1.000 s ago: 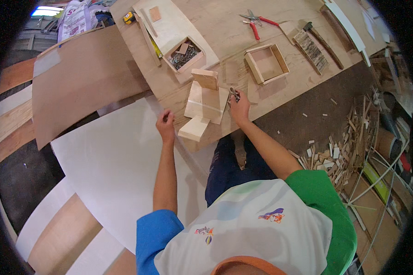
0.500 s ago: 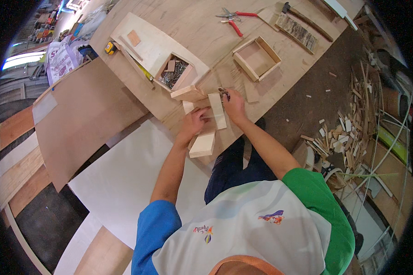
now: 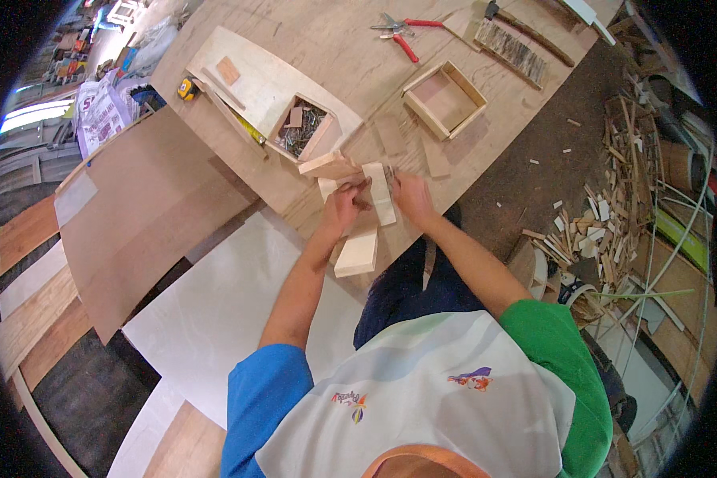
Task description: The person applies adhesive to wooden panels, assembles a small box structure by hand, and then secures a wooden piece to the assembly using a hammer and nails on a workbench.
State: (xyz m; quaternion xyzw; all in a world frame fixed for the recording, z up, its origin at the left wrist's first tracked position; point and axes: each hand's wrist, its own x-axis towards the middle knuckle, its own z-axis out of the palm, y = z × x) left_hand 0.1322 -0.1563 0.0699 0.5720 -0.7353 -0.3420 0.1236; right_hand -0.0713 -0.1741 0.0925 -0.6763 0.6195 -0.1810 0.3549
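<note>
A short pale wooden board (image 3: 380, 193) stands between my hands near the table's front edge. Left of it, my left hand (image 3: 343, 202) has its fingers bent together, the tips close to the board's left side; what they pinch, if anything, is hidden. My right hand (image 3: 412, 195) is closed at the board's right side, with a small dark object barely showing at its fingertips. One wooden block (image 3: 357, 253) lies on the near side of my left hand, and another wooden piece (image 3: 329, 166) sits on its far side.
A box of nails (image 3: 303, 127) stands beyond my left hand, near a tape measure (image 3: 187, 88). An open wooden box (image 3: 444, 99) is farther right. Red-handled pliers (image 3: 404, 46) and a hammer (image 3: 527, 32) lie at the back. Wood scraps (image 3: 585, 243) litter the floor at right.
My right hand has moved slightly down and right along the board, and the dark object at its fingertips shows less. My left hand's fingers have drawn in more tightly.
</note>
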